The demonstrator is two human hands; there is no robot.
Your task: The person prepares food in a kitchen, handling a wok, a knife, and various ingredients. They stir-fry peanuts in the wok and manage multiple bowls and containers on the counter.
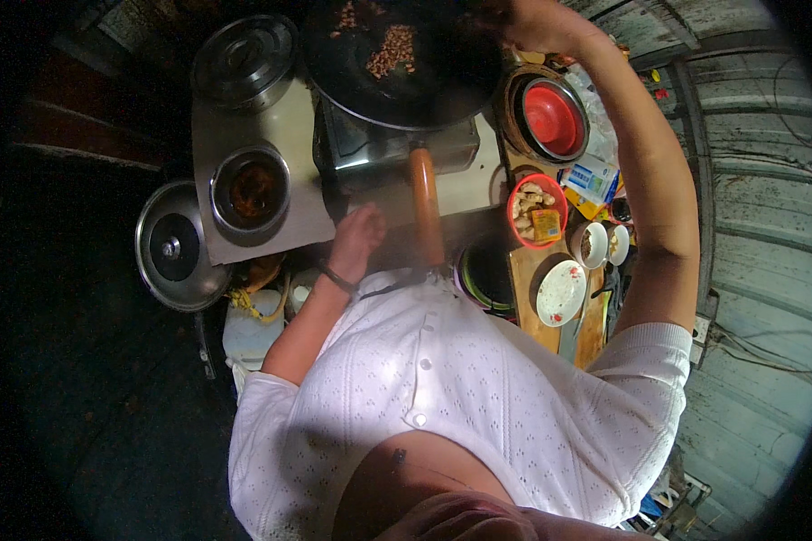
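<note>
A dark wok point(446, 81) with a wooden handle point(425, 203) sits on a portable gas stove point(406, 145). Small browned pieces of food point(392, 51) lie in the wok, with a few more near its far side. My left hand point(360, 237), a dark band at its wrist, hovers left of the handle and apart from it. Its fingers are curled together, with nothing seen in them. At the top edge of the view, my right hand point(514, 24) reaches past the wok's right rim. Shadow and the frame edge hide its fingers, so what it touches does not show.
Left of the stove stand a lidded metal pot point(245, 64) and a metal bowl of dark liquid point(251, 191). A lidded pan point(176, 247) is lower left. On the right are a red bowl point(553, 118), a red basket of ginger point(531, 196), small white bowls point(593, 245) and a white plate point(560, 294).
</note>
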